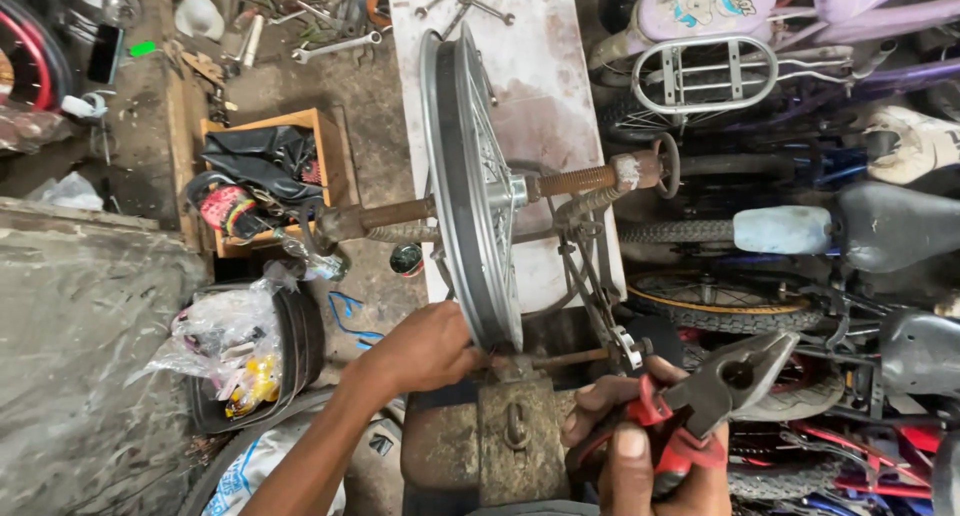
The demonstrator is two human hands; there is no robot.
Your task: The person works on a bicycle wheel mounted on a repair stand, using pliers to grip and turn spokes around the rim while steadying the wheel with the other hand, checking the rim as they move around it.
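A silver spoked bicycle wheel rim (pixel 462 186) stands edge-on in a rusty truing stand (pixel 585 181), its axle held by threaded rods on both sides. My left hand (pixel 420 351) grips the lower edge of the rim. My right hand (pixel 650 446) is at the lower right and holds red-handled pliers (pixel 715 396), jaws pointing up and to the right, away from the wheel. A rusty metal block (pixel 515 436) of the stand's base sits between my hands.
A white board (pixel 545 86) lies behind the wheel with wrenches (pixel 335 46) near it. A wooden box (pixel 270 176) of black items and a plastic bag (pixel 225 346) in stacked tyres stand on the left. Bicycles (pixel 800 156) crowd the right side.
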